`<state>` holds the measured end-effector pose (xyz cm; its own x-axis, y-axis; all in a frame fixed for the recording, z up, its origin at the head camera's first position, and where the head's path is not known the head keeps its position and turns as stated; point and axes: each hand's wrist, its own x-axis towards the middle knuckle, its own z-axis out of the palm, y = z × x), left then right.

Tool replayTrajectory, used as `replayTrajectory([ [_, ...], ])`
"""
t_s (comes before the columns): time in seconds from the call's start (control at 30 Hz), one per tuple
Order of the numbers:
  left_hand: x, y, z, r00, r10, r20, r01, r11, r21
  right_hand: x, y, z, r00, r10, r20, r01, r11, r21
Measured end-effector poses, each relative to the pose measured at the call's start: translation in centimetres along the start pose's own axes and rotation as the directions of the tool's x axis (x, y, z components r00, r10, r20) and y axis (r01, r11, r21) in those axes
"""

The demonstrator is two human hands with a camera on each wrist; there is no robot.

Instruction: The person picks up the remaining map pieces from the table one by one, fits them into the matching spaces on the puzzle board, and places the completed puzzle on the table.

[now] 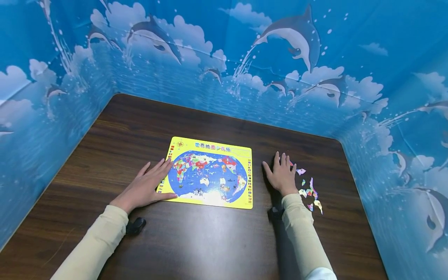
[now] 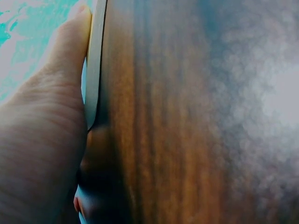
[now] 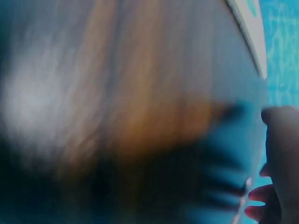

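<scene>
A yellow world map puzzle board point(image 1: 241, 155) lies flat on the table, with a blue oval of continents and Chinese lettering along its top. My left hand point(image 1: 145, 189) spreads over the board's left edge, fingertips on the left side and thumb near the lower left corner. In the left wrist view the thumb point(image 2: 70, 46) lies along the board's edge point(image 2: 96, 70). To the right of the board, my right hand point(image 1: 282, 178) reaches over the table with fingers apart, beside several loose puzzle pieces point(image 1: 311, 192). Its fingers partly cover pieces near the fingertips.
The dark wood table point(image 1: 196, 249) is bounded at the back and sides by a blue curtain point(image 1: 203, 93) printed with dolphins. Black wrist devices point(image 1: 135, 225) sit at both wrists. Glare falls on the table's front and the board's lower part.
</scene>
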<state>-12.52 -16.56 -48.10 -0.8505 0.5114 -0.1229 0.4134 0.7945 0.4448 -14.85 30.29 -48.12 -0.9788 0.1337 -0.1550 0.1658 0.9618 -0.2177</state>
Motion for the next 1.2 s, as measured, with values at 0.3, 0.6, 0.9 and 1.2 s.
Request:
replayTrajectory([
  [0.3, 0.0, 0.0, 0.3, 1.0, -0.003, -0.006, 0.003, 1.0, -0.007, 0.4, 1.2, 0.6, 0.951, -0.019, -0.309, 0.021, 1.0, 0.006],
  [0.6, 0.3, -0.1, 0.2, 1.0, -0.003, -0.005, 0.003, 1.0, -0.005, 0.7, 1.8, 0.1, 0.897, -0.027, -0.442, 0.021, 1.0, -0.018],
  [0.9, 0.4, -0.3, 0.1, 0.999, -0.026, 0.02, 0.026, 1.0, 0.012, 1.2, 1.8, 0.1, 0.876, -0.022, -0.481, 0.024, 1.0, -0.003],
  [1.2, 0.3, -0.3, 0.4, 1.0, -0.018, 0.008, 0.018, 1.0, -0.001, 1.5, 1.6, -0.1, 0.873, 0.012, -0.488, 0.039, 0.995, 0.094],
])
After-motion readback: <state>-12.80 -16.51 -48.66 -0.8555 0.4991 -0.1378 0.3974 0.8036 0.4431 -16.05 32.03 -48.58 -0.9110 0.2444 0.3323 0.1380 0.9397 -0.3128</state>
